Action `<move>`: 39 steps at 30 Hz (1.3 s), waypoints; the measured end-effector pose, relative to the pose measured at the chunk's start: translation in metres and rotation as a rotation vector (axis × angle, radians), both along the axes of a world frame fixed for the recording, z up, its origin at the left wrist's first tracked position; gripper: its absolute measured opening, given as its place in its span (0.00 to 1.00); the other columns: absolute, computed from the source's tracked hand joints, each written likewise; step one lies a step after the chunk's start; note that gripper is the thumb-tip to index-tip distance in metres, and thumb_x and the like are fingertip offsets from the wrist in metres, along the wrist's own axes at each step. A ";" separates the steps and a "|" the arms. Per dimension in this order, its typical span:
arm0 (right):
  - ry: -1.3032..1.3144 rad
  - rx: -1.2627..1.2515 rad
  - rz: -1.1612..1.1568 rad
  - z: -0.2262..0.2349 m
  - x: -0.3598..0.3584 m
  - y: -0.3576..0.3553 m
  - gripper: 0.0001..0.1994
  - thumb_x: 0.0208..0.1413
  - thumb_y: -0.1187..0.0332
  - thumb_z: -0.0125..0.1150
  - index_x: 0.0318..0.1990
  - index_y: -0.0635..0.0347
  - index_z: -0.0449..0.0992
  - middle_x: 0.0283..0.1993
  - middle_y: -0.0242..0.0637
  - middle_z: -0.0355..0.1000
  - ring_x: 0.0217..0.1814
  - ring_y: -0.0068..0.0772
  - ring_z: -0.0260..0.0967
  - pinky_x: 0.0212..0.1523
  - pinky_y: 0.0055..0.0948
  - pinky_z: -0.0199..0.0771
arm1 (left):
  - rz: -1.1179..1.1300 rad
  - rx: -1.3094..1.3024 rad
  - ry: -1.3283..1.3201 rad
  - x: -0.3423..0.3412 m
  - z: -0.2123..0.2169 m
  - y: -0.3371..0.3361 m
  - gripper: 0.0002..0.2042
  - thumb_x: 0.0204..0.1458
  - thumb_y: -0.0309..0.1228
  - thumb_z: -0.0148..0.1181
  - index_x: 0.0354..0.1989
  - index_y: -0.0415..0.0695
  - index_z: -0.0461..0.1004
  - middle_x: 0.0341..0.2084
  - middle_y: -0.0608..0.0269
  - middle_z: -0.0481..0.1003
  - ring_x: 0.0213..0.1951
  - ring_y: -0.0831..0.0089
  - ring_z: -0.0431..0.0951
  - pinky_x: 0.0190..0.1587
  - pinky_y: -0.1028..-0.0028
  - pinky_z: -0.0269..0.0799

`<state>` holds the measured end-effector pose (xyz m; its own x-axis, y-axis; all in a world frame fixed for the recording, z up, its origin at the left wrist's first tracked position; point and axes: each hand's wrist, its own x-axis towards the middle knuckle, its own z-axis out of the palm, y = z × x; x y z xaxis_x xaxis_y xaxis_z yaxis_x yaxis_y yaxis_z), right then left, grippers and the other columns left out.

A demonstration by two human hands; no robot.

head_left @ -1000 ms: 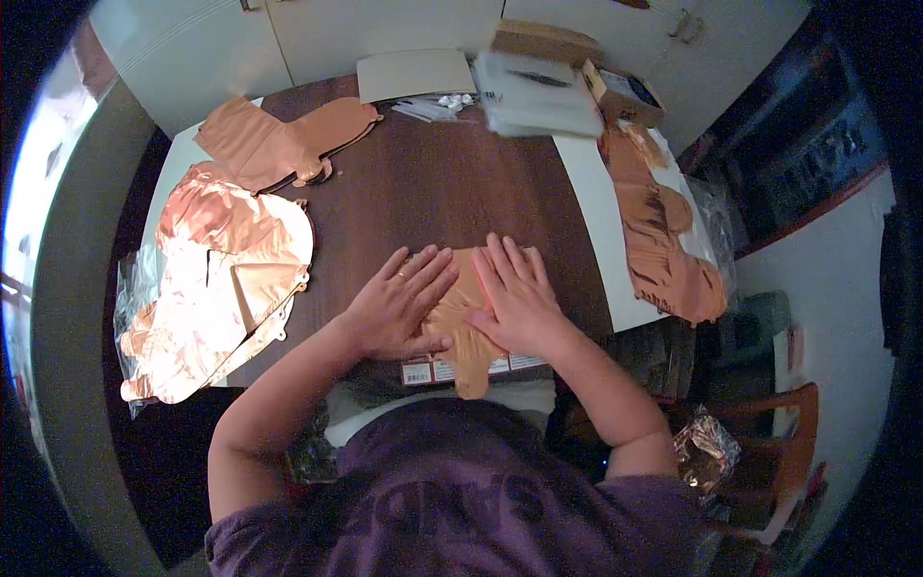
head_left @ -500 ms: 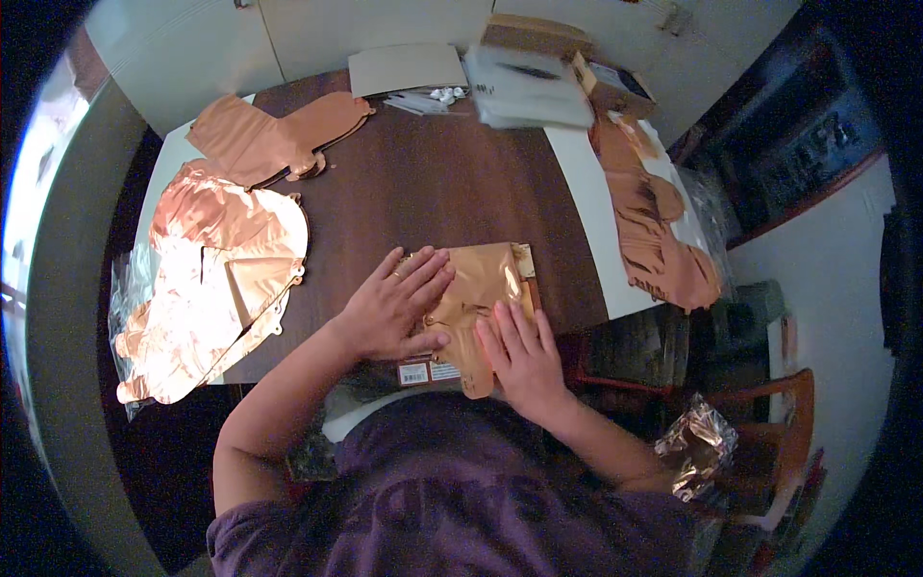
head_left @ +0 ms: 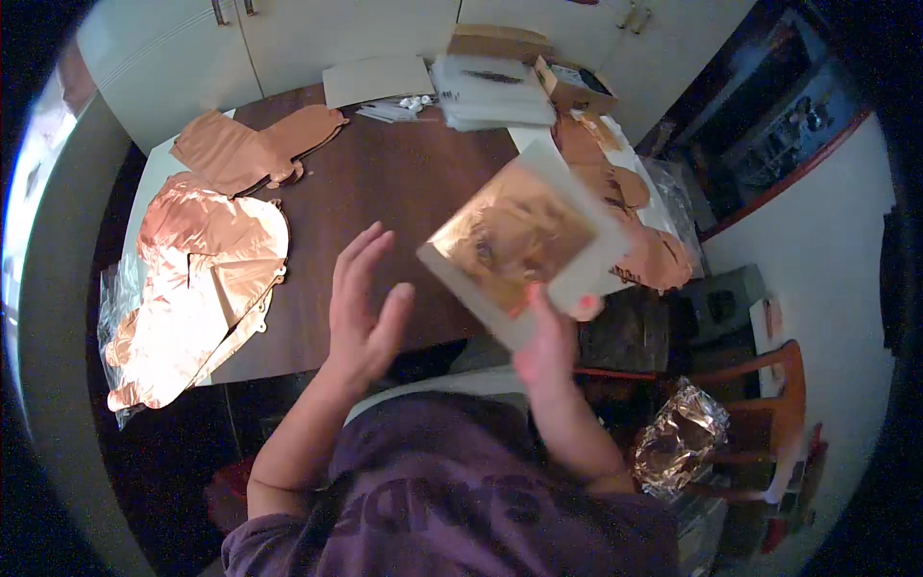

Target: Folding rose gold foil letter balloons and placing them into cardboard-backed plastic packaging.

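My right hand [head_left: 550,351] grips the lower edge of a flat, square packet [head_left: 524,226], its thumb across the front. The packet shows a rose-gold foil face with a pale border and is held tilted above the table, slightly blurred. Whether the border is a clear bag or card I cannot tell. My left hand [head_left: 363,313] hangs above the table's near edge, left of the packet, fingers apart and holding nothing. To its left lies a large pile of shiny rose-gold foil balloons [head_left: 216,240], uninflated, with small tabs along the edge.
Another stack of flat rose-gold balloons [head_left: 221,154] lies at the far left, one more [head_left: 659,255] at the right. Along the back are a pale card [head_left: 380,79], white straws [head_left: 389,111], a stack of clear bags [head_left: 490,91] and an open cardboard box [head_left: 577,87]. A wooden chair [head_left: 788,409] stands right.
The foil piece lay near the table edge under both hands; now my right hand holds the pale-bordered packet up and to the right. My left hand has lifted away. The view has shifted slightly.
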<state>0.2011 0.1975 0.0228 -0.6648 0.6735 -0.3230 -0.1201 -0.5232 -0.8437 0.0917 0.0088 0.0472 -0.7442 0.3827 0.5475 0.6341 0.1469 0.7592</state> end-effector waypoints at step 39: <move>-0.516 1.842 0.761 -0.014 -0.034 0.015 0.38 0.59 0.51 0.50 0.69 0.66 0.48 0.73 0.57 0.41 0.76 0.56 0.35 0.71 0.58 0.32 | -0.182 -0.909 0.333 -0.038 -0.053 -0.002 0.39 0.56 0.57 0.44 0.68 0.37 0.51 0.68 0.46 0.49 0.70 0.52 0.47 0.69 0.51 0.40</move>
